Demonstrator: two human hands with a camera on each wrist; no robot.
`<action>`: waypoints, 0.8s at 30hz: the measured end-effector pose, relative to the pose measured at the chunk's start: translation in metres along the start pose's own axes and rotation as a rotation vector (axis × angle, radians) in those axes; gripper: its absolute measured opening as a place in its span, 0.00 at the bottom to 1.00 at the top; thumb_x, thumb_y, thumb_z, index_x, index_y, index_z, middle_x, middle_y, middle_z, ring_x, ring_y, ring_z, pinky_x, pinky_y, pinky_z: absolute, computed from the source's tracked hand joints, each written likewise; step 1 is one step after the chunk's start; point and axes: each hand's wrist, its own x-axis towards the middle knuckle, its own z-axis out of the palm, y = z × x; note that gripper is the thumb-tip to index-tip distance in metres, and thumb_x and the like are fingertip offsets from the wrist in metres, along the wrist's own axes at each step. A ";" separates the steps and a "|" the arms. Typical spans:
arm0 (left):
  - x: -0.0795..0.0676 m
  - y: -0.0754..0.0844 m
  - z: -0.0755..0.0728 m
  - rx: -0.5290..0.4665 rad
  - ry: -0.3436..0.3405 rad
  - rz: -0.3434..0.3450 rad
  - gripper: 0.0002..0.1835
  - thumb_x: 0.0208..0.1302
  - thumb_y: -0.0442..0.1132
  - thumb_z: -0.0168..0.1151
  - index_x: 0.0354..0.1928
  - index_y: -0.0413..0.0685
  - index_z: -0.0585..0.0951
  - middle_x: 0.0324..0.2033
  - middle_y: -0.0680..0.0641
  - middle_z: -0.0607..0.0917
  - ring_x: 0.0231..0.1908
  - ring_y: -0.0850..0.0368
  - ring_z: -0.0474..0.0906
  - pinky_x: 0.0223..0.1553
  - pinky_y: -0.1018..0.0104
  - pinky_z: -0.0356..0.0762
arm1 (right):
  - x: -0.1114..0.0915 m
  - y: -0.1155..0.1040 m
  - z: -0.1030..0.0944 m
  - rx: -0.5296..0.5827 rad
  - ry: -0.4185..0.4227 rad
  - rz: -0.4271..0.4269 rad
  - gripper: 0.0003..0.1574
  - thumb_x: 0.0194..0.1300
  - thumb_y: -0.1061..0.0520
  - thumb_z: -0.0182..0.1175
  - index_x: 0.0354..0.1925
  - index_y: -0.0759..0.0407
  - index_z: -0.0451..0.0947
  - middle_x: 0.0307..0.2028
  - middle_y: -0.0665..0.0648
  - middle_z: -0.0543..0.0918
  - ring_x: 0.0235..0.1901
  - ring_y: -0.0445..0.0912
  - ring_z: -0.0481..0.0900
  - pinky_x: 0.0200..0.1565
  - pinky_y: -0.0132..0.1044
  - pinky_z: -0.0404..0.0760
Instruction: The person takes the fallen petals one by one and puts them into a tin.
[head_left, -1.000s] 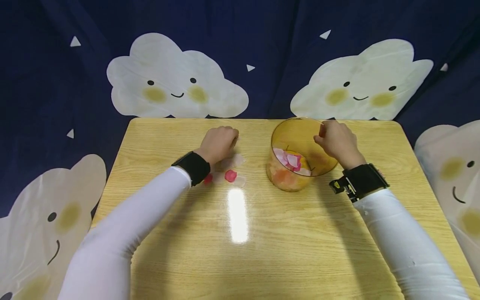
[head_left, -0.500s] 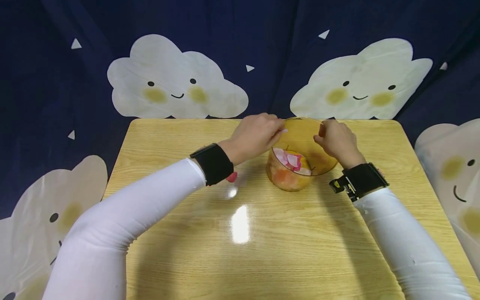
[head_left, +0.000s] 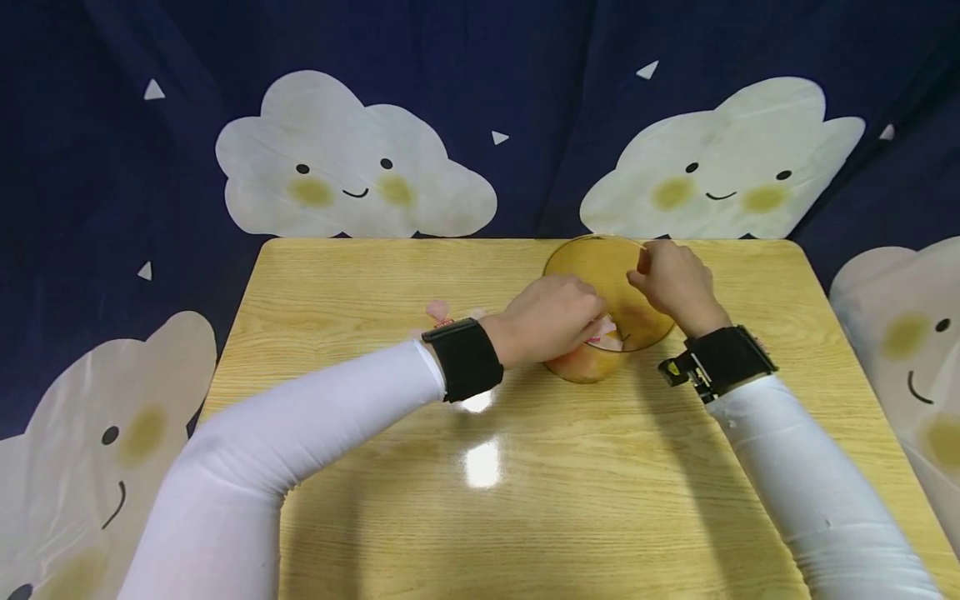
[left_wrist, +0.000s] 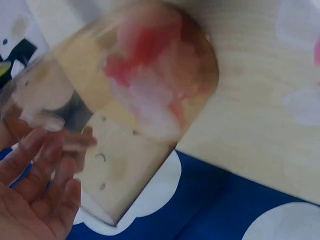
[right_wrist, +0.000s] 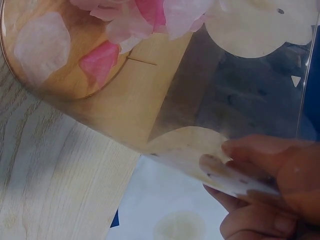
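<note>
An amber see-through cylindrical container stands on the table, tilted-looking in the wrist views. Pink and white petals lie at its bottom, blurred in the left wrist view. My right hand pinches the rim on the far right side, the clear wall between thumb and fingers in the right wrist view. My left hand is at the container's mouth on the left, hiding part of the petals. In the left wrist view its fingers are loosely bent beside the wall, with no petal visible in them.
Loose petals lie on the wooden table left of the container, partly behind the left wrist strap. A dark blue curtain with white clouds hangs behind the table's far edge.
My left hand has gone from the loose petals rightward to the container; half a second ago a pale petal showed at its fingertips. My right hand has stayed on the rim.
</note>
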 end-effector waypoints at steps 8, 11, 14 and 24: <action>-0.007 -0.005 0.000 0.015 0.072 -0.011 0.15 0.76 0.49 0.53 0.51 0.54 0.85 0.53 0.53 0.85 0.59 0.55 0.75 0.59 0.61 0.73 | 0.001 -0.001 -0.001 -0.009 -0.003 -0.012 0.14 0.67 0.52 0.62 0.33 0.62 0.75 0.30 0.65 0.80 0.32 0.61 0.78 0.28 0.51 0.72; -0.013 -0.014 -0.003 -0.040 0.176 -0.027 0.13 0.76 0.46 0.53 0.50 0.52 0.85 0.51 0.52 0.85 0.57 0.56 0.78 0.58 0.62 0.74 | 0.001 -0.001 0.000 -0.005 -0.002 -0.011 0.14 0.67 0.52 0.62 0.32 0.62 0.75 0.29 0.65 0.79 0.31 0.60 0.77 0.28 0.51 0.72; -0.022 -0.030 -0.001 -0.134 0.298 -0.065 0.11 0.75 0.42 0.54 0.47 0.49 0.85 0.44 0.52 0.87 0.46 0.58 0.81 0.49 0.65 0.78 | 0.001 -0.001 0.001 0.001 0.000 -0.011 0.14 0.67 0.53 0.62 0.31 0.61 0.74 0.29 0.64 0.79 0.31 0.59 0.77 0.28 0.50 0.71; -0.052 -0.082 0.038 -0.230 0.278 -0.334 0.11 0.74 0.40 0.54 0.48 0.47 0.84 0.48 0.48 0.87 0.50 0.54 0.83 0.47 0.58 0.83 | 0.002 0.001 0.002 0.003 0.012 -0.016 0.14 0.67 0.53 0.63 0.33 0.62 0.76 0.32 0.65 0.80 0.33 0.60 0.77 0.28 0.51 0.72</action>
